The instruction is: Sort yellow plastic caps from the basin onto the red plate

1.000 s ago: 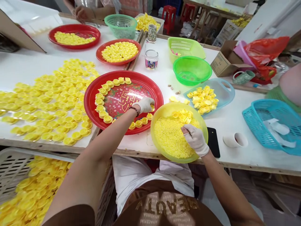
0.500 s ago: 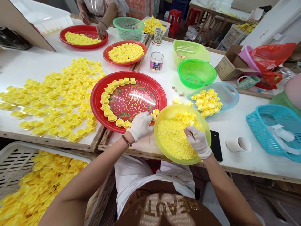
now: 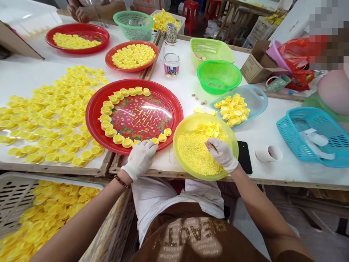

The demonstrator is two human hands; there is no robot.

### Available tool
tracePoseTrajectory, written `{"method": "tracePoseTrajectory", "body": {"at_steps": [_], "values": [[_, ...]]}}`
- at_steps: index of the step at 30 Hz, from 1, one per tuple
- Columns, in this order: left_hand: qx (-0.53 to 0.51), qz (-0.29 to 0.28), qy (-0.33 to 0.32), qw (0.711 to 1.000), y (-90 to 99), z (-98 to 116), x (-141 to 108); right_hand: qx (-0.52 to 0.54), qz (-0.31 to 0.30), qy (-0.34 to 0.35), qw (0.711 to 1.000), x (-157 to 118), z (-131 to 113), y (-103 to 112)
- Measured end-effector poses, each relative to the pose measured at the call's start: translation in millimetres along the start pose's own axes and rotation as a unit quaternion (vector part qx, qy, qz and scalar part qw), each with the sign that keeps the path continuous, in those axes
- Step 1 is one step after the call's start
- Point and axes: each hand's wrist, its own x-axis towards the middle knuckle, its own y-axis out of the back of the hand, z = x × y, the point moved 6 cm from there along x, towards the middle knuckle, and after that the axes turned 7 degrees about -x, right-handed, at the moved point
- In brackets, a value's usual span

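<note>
My left hand (image 3: 141,157), in a white glove, rests at the near rim of the large red tray (image 3: 92,120), its fingertips over the yellow cups there; whether they grip one is hidden. A curved row of yellow cups (image 3: 109,131) lines the tray's left and near sides. My right hand (image 3: 223,154), gloved with bare fingertips, is closed over the yellow bowl (image 3: 178,160), pinching something thin and dark. Small yellow beads (image 3: 196,154) fill the bowl, and loose yellow petals (image 3: 209,129) lie on them at the back.
Many yellow cups cover the table at left. Petals sit on a blue board (image 3: 255,103) behind the bowl. A phone (image 3: 244,156), a white cup (image 3: 269,153) and a blue basket (image 3: 300,131) stand right. A person's hands (image 3: 84,14) are beyond a far red tray (image 3: 77,49).
My left hand has moved left and down along the tray's near rim. The view has shifted, and the other person's hand has left the far tray.
</note>
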Motion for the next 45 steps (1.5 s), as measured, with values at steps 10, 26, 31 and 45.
{"method": "tracePoseTrajectory", "body": {"at_steps": [10, 26, 31, 45], "values": [[-0.019, -0.003, -0.02, 1.0, 6.6, -29.3, -46.0, 0.003, -0.012, -0.008, 1.0, 2.2, -1.0, -1.1], [-0.189, 0.103, 0.009, 0.977, 76.1, -22.7, -16.1, -0.201, -0.225, 0.08, 0.95, 46.2, -38.9, -45.4], [-0.252, 0.075, -0.062, 0.963, 59.7, 76.8, 97.0, -0.16, -0.269, 0.097, 0.945, 20.7, -52.6, -52.0], [-0.244, 0.04, 0.05, 0.968, 10.9, 94.0, 182.2, 0.571, -0.044, -0.316, 0.756, 14.8, 18.8, -14.1]]}}
